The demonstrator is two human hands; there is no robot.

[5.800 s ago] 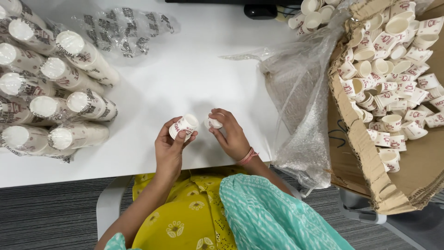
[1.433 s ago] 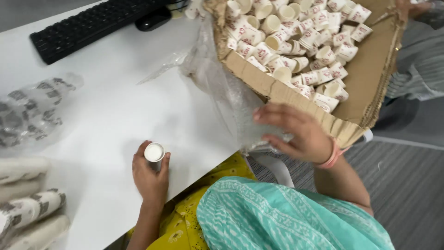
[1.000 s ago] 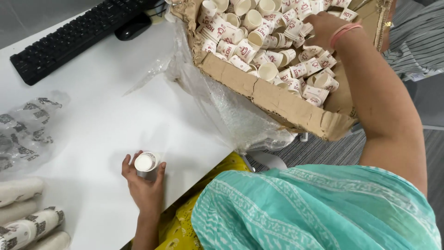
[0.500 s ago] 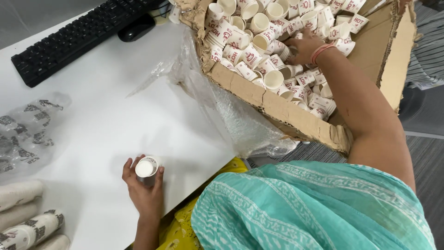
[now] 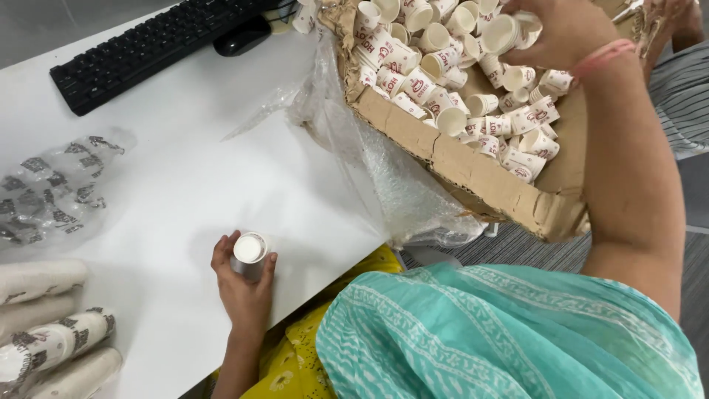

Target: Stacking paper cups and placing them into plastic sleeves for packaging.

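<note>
The left hand (image 5: 244, 284) grips a small cup stack (image 5: 249, 253) upright on the tabletop (image 5: 221, 170), at 7 o'clock. The right hand (image 5: 561, 29) closes on one cup (image 5: 501, 33) in the box (image 5: 473, 166) at 1 o'clock. Sleeves (image 5: 52, 347) lie packed, perhaps four; many loose cups (image 5: 443, 81) remain.

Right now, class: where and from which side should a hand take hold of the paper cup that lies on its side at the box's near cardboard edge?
Grip the paper cup around its side wall near the open rim, coming from above; its mouth faces the viewer, and neighbouring cups crowd its sides.
</note>
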